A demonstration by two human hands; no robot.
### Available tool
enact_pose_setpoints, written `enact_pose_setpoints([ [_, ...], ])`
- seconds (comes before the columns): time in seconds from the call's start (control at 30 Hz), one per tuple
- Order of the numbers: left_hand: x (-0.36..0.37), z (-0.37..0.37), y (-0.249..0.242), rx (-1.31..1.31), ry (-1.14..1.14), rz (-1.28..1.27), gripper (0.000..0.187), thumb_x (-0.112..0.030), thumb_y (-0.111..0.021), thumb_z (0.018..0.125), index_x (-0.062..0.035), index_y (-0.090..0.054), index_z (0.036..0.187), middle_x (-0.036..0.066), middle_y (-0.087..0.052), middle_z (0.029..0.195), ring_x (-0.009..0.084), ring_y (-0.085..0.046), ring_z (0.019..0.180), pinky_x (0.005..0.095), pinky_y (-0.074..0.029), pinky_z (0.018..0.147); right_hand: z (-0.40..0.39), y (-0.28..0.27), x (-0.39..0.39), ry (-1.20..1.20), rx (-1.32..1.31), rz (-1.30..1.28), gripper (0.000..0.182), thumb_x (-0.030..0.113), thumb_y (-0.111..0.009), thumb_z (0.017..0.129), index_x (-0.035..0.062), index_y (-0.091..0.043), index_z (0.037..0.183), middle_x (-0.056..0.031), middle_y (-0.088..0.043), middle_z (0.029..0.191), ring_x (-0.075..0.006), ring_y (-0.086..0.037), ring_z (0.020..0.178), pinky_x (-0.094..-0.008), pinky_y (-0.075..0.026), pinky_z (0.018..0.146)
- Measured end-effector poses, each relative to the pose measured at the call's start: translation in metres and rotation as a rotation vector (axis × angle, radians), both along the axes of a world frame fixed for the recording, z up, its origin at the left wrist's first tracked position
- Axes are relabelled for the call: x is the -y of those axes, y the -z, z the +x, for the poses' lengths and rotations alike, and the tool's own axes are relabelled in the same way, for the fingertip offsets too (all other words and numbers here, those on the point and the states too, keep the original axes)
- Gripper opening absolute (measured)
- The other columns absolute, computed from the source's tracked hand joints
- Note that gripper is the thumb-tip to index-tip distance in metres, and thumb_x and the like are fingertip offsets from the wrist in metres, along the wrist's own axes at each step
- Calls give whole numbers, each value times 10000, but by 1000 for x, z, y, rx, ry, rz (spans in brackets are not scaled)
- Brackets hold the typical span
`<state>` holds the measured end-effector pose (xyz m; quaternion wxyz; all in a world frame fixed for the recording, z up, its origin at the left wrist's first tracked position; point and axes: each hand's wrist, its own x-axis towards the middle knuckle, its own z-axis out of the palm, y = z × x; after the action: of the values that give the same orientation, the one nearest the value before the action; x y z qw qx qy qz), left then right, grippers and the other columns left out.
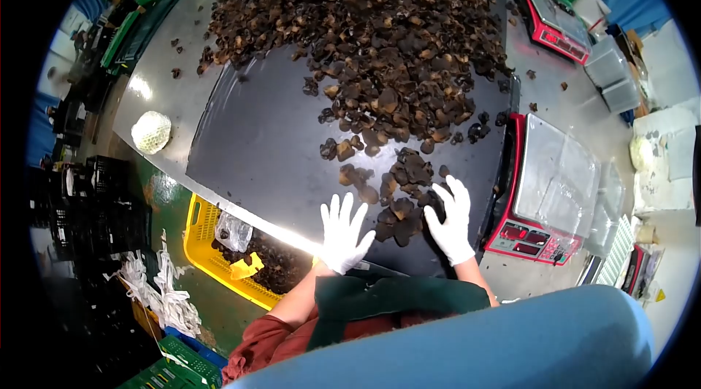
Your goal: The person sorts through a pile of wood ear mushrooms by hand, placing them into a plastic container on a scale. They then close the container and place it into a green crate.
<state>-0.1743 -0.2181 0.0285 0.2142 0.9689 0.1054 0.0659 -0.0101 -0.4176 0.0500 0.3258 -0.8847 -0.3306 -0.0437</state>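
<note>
A large heap of dark brown wood ear mushrooms (387, 39) covers the far half of a black mat (255, 141). My left hand (343, 234), in a white glove, lies over the mat's near edge with its fingers spread and nothing in it. Just to its right is a small cluster of mushrooms (400, 220) pulled apart from the heap. On the other side of that cluster, my right hand (451, 222), also white-gloved, has its fingers stretched out and thumb apart, its inner side right at the mushrooms.
A red weighing scale (551, 177) stands right of the mat, with another scale (551, 20) farther back. Below the table's left edge is a yellow crate (201, 239) with dark scraps and a plastic bag. A white foam-net ball (151, 132) sits at the table's left corner.
</note>
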Motion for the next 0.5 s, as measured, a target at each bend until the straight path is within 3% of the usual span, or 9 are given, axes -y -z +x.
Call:
enact_pose_setpoints([
  [0.07, 5, 4, 1, 94, -3, -49, 620, -276, -676, 805, -88, -478, 1361, 257, -356, 1442, 501, -304, 1327, 667, -184, 1074, 14, 2, -7, -58, -35, 96, 306, 84, -681, 774, 104, -658, 1079, -118, -611, 1124, -332, -530, 1103, -437, -432, 923],
  [0.13, 6, 6, 2, 151, -21, -91, 594, -245, -679, 798, -89, -492, 1340, 241, -380, 1428, 482, -337, 1313, 662, -191, 1075, 25, 9, -6, -114, -105, 56, 213, 126, -697, 771, 123, -684, 983, -73, -622, 998, -291, -552, 989, -416, -424, 856],
  [0.23, 3, 7, -2, 210, -80, -112, 546, -174, -698, 779, -92, -529, 1292, 203, -442, 1380, 423, -410, 1271, 587, -261, 1078, 23, -9, -22, -138, 116, -171, 157, 199, -701, 762, 147, -681, 909, -47, -595, 903, -273, -534, 909, -408, -383, 835],
  [0.27, 0, 7, -3, 226, -94, -125, 542, -164, -703, 776, -92, -535, 1285, 198, -452, 1371, 414, -422, 1261, 570, -278, 1076, 23, -6, -25, -130, 110, -191, 148, 218, -702, 756, 150, -675, 885, -45, -585, 877, -269, -530, 900, -409, -373, 845],
  [0.3, 0, 9, -7, 289, -129, -110, 490, -110, -711, 760, -87, -577, 1230, 177, -512, 1293, 386, -474, 1202, 498, -359, 1037, 22, -2, -27, -122, 105, -211, 142, 236, -703, 751, 153, -670, 860, -43, -575, 851, -265, -525, 891, -409, -362, 854],
  [0.37, -4, 5, -8, 322, -177, -171, 430, -85, -708, 752, -81, -608, 1170, 164, -552, 1219, 370, -506, 1150, 464, -402, 990, 24, -5, -29, -117, 86, -223, 140, 260, -706, 733, 153, -649, 804, -44, -563, 806, -264, -516, 902, -415, -340, 880],
  [0.4, -5, 2, -11, 338, -201, -199, 401, -72, -706, 748, -78, -623, 1141, 158, -572, 1182, 362, -522, 1124, 447, -424, 967, 26, -13, -30, -101, 123, -154, 117, 200, -708, 727, 139, -649, 808, -54, -577, 817, -275, -536, 842, -415, -387, 821],
  [0.47, -5, -1, -28, 433, -145, -222, 243, -17, -685, 720, -74, -677, 956, 102, -660, 921, 301, -620, 886, 384, -489, 816, 31, -20, -30, -27, -17, 66, 92, 116, -709, 742, 99, -640, 801, -71, -597, 829, -272, -572, 787, -388, -445, 752],
  [0.5, -2, -3, -31, 424, -93, -245, 224, -6, -677, 716, -78, -682, 927, 90, -666, 873, 289, -630, 833, 375, -495, 790, 26, -23, -34, 50, -128, 203, 112, 64, -715, 761, 60, -668, 862, -88, -637, 876, -270, -610, 774, -342, -488, 730],
])
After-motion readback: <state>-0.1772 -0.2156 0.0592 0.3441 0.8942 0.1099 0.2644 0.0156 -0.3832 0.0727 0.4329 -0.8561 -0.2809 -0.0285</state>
